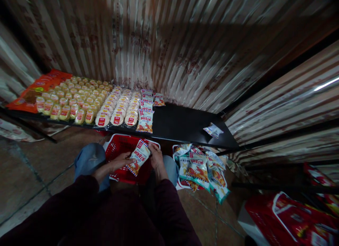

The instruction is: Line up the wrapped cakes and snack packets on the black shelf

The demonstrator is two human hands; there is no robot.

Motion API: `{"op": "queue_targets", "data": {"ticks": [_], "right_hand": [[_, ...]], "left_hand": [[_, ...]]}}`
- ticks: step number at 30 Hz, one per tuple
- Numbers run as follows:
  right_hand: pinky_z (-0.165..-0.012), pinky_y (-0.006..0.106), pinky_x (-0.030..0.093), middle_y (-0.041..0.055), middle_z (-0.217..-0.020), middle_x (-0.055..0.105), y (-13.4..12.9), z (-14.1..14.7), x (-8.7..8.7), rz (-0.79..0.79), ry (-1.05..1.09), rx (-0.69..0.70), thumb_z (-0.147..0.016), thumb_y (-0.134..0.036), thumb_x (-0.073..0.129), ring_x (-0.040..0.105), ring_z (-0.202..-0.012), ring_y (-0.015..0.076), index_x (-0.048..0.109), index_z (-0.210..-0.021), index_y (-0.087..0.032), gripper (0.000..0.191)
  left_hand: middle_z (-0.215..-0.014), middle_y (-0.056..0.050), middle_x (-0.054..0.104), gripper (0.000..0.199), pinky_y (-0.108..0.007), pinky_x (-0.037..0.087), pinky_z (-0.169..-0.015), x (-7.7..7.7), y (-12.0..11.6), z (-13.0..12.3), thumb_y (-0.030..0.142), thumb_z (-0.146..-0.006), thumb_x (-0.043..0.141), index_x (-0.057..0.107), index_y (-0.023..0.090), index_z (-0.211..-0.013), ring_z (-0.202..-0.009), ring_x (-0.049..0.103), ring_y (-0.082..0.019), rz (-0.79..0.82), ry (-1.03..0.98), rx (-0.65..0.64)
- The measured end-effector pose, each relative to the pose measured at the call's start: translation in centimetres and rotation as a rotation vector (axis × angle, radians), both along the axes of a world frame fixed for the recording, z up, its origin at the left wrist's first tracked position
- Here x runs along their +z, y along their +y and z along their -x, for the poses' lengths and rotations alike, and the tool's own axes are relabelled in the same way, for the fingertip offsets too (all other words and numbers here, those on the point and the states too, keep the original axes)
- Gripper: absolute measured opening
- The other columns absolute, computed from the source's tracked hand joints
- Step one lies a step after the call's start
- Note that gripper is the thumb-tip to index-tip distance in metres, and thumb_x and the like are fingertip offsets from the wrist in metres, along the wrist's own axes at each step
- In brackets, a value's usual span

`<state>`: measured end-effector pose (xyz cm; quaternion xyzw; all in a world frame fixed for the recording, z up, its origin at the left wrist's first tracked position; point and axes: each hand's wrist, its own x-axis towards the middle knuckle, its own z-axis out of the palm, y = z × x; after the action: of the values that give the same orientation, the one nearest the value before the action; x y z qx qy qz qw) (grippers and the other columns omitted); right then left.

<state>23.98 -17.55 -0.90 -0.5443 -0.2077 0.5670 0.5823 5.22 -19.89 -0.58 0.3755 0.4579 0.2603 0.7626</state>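
Between my two hands is a snack packet [139, 157], white with red print and striped ends, tilted over a red basket [116, 147]. My left hand [122, 161] grips its left edge, and my right hand [156, 156] has its upper right corner. Beyond them, on a black shelf [182, 122], similar snack packets [145, 120] overlap in a row. Rows of round wrapped cakes [116, 110] lie to the left of those. A second basket, to my right, is heaped with snack packets [197, 168], some white and some teal.
Small yellow wrapped cakes [76, 97] and an orange bag [39, 89] fill the shelf's left end. One loose packet [213, 130] lies near its right end. Plastic-covered walls [185, 45] enclose the shelf. Red packages [296, 217] sit at lower right.
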Motion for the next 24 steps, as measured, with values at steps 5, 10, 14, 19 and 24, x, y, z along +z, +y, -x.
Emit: {"op": "queue_targets", "data": {"ticks": [5, 10, 14, 19, 24], "right_hand": [[-0.068, 0.027, 0.051, 0.0034, -0.082, 0.074, 0.5, -1.3, 1.9, -0.100, -0.313, 0.250, -0.058, -0.038, 0.078, 0.063, -0.070, 0.0155, 0.075, -0.082, -0.017, 0.032], [-0.066, 0.026, 0.049, 0.0008, -0.077, 0.073, 1.5, -0.9, 3.1, -0.109, -0.413, 0.349, -0.059, -0.039, 0.075, 0.061, -0.068, 0.0146, 0.076, -0.081, -0.019, 0.030], [-0.063, 0.025, 0.045, -0.0005, -0.068, 0.070, 2.3, -0.3, 3.0, -0.115, -0.485, 0.394, -0.065, -0.040, 0.069, 0.058, -0.061, 0.0136, 0.075, -0.074, -0.018, 0.025], [-0.069, 0.026, 0.044, -0.0017, -0.072, 0.069, 2.6, -0.2, 2.5, -0.148, -0.757, 0.401, -0.077, -0.035, 0.058, 0.059, -0.068, 0.0149, 0.072, -0.077, -0.021, 0.020], [-0.071, 0.026, 0.042, -0.0015, -0.077, 0.070, 2.8, 0.0, 3.5, -0.139, -1.010, 0.412, -0.082, -0.029, 0.055, 0.060, -0.072, 0.0162, 0.071, -0.078, -0.025, 0.016]], "left_hand": [[-0.095, -0.008, 0.073, 0.047, -0.032, 0.048, -0.081, -0.3, 0.6, 0.0, 0.035, -0.055, 0.082, 0.066, 0.014, -0.095, -0.090, 0.065, -0.025, -0.099, 0.065, -0.002], [-0.094, -0.007, 0.072, 0.046, -0.030, 0.048, -0.079, -0.4, 0.4, 0.4, 0.034, -0.057, 0.081, 0.066, 0.015, -0.096, -0.088, 0.065, -0.024, -0.105, 0.058, -0.059], [-0.092, -0.005, 0.072, 0.041, -0.027, 0.047, -0.075, -0.7, 0.4, 0.8, 0.033, -0.057, 0.080, 0.067, 0.016, -0.093, -0.087, 0.064, -0.023, -0.145, 0.092, -0.073], [-0.088, -0.005, 0.072, 0.036, -0.027, 0.046, -0.073, -0.9, -0.1, 0.9, 0.034, -0.062, 0.077, 0.067, 0.015, -0.091, -0.083, 0.063, -0.022, -0.139, 0.095, -0.098], [-0.081, -0.004, 0.072, 0.036, -0.029, 0.045, -0.077, -0.1, -0.9, 0.5, 0.040, -0.061, 0.078, 0.068, 0.014, -0.085, -0.081, 0.063, -0.022, -0.084, 0.016, -0.089]]}}
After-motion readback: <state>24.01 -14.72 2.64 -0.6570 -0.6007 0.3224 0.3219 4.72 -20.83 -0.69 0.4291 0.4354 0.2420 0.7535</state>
